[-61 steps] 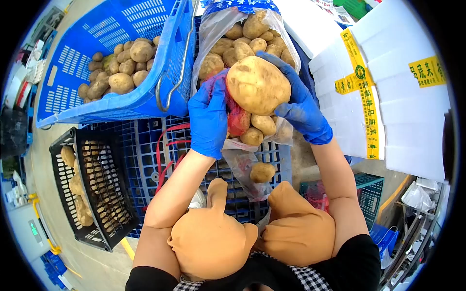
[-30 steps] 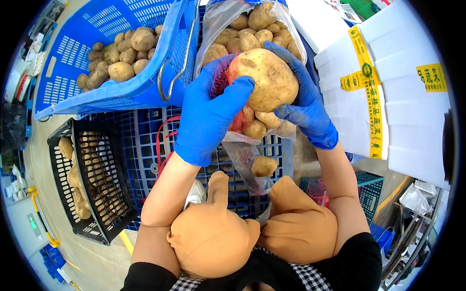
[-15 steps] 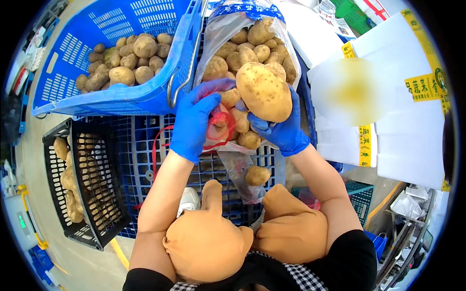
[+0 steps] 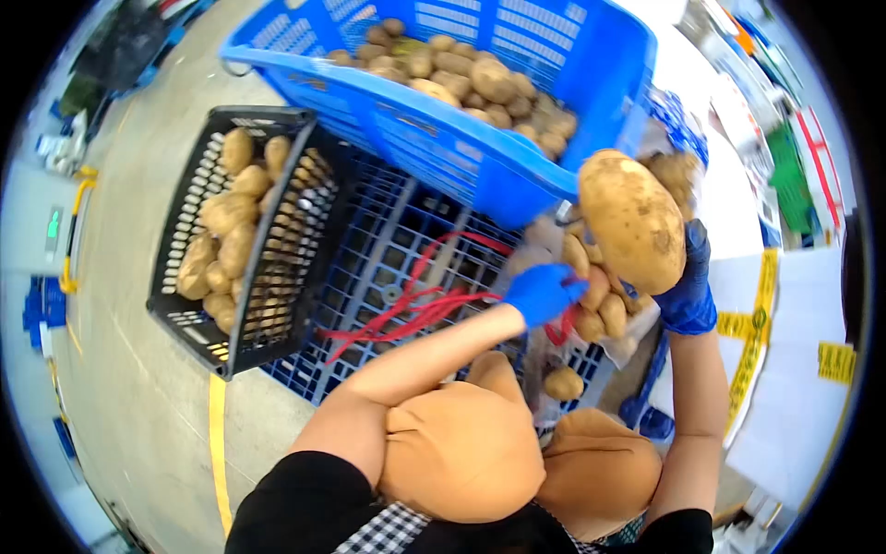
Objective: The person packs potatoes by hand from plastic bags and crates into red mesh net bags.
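My right hand (image 4: pixel 690 286), in a blue glove, grips a large potato (image 4: pixel 632 222) and holds it up over the clear plastic sack. My left hand (image 4: pixel 544 294), gloved too, is closed at the sack's opening, on what looks like a red plastic bag; its fingertips are partly blurred. Red strands (image 4: pixel 420 309) of it trail left over the blue pallet. Beneath my hands lie loose potatoes (image 4: pixel 604 309) in the sack, partly hidden by the raised potato. A single potato (image 4: pixel 563 383) rests near my knees.
A large blue basket (image 4: pixel 415 120) part-filled with potatoes stands ahead. To the left, a black crate (image 4: pixel 198 277) holding potatoes stands tilted at the edge of the blue grid pallet (image 4: pixel 369 249). White foam boxes (image 4: pixel 738 351) with yellow tape are on the right.
My right hand has lifted the large potato higher, away from the sack. My left hand has stayed low by the sack, and red strands now stretch left. My view has turned left.
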Demonstrator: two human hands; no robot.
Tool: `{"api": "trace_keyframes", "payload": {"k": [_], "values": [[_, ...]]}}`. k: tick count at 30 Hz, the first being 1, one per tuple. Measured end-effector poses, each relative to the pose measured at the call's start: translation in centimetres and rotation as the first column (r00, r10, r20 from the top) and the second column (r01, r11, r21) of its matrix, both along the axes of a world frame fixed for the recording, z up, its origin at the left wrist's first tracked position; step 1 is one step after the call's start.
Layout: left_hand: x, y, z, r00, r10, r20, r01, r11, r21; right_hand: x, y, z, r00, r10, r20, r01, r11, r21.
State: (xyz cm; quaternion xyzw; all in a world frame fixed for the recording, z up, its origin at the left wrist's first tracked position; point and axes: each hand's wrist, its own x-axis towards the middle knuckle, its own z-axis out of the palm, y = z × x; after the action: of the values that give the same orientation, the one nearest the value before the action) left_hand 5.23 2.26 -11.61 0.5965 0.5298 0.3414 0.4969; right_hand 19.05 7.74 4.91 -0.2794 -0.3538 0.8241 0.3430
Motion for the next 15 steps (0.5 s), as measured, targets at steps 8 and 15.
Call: {"api": "trace_keyframes", "payload": {"k": [8, 15], "values": [[-1.7, -1.9, -4.0, 0.976, -0.183, 0.119, 0.204, 0.958, -0.203, -28.5, -1.9, 3.3, 0.866, 0.474, 0.16, -0.497, 0.853, 0.161], [-7.3, -5.2, -7.1, 0.891, -0.418, -0.175, 0.301, 0.835, -0.46, -32.9, -2.8, 3.1, 0.811, 0.572, 0.12, -0.553, 0.685, 0.474]]}}
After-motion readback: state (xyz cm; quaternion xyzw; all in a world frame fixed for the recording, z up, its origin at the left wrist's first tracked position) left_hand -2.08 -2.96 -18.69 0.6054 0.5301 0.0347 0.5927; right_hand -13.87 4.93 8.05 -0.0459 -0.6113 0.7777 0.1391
